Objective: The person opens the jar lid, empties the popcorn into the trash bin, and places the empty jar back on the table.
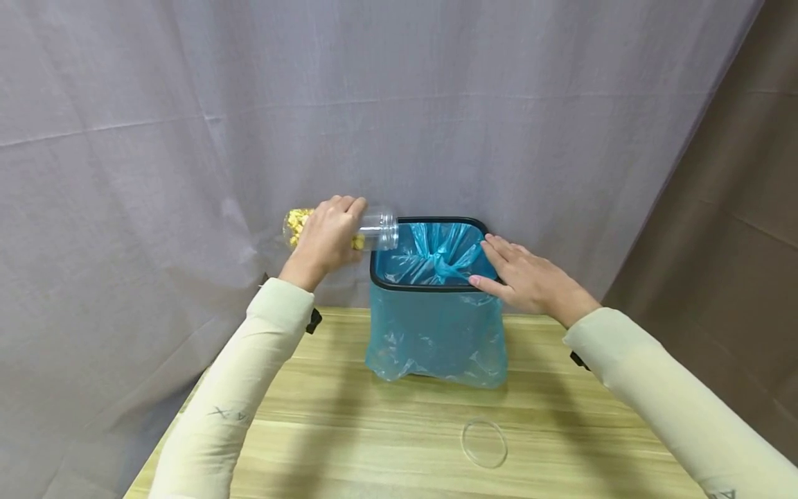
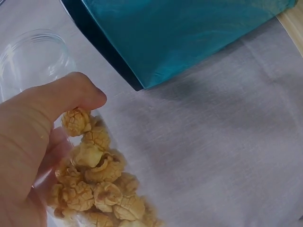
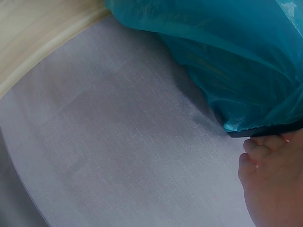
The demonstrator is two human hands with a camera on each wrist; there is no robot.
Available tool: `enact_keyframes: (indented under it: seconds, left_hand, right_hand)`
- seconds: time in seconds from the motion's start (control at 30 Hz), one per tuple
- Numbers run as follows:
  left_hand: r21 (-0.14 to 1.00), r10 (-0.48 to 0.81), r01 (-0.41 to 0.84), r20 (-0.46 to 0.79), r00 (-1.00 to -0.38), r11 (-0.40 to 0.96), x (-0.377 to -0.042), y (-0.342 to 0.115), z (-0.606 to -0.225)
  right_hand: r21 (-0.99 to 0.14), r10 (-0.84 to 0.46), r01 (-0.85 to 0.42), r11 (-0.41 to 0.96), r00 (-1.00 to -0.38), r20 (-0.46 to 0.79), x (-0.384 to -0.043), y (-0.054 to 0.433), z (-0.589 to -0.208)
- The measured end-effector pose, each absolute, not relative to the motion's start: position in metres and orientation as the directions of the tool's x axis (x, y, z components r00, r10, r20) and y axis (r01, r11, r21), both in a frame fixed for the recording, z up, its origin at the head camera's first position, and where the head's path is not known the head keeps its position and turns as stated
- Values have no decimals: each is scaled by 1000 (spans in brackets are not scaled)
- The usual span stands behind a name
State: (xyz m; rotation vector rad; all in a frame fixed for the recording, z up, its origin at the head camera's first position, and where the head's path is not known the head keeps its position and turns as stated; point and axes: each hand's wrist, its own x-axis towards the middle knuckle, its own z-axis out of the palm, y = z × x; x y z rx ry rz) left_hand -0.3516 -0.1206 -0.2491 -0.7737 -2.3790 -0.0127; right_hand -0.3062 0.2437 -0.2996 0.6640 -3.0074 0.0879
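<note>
My left hand (image 1: 330,232) grips a clear plastic jar (image 1: 378,231) lying on its side. Its lidless mouth is at the left rim of the bin. Yellow popcorn (image 2: 102,182) fills the jar's bottom end in the left wrist view, with a piece nearer the neck. A blue plastic bag (image 1: 436,339) lines the bin and hangs down outside it, under a black rim (image 1: 430,287). Inside, the bag is gathered in a knot. On the right edge of that rim rests my right hand (image 1: 530,277), its fingers straight and its thumb over the front corner.
A clear thin ring (image 1: 483,443) lies on the wooden table (image 1: 374,443), in front of the bin. Grey curtain (image 1: 436,104) hangs close behind the bin and along the left. A darker brown curtain (image 1: 717,229) is at the right.
</note>
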Motion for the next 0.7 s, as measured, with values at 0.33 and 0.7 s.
enact_keyframes:
  seconds: [0.33,0.7]
  left_hand:
    - [-261,562,517,573,-597,815,-358,-114,-251]
    - [-375,619,501,582,-527,780,-359,-107,-255]
  right_hand:
    - [-52,-420,-424,904,-905,70,-304,244,-298]
    - [-52,-417,-421,906,-907,62,-302,241,-299]
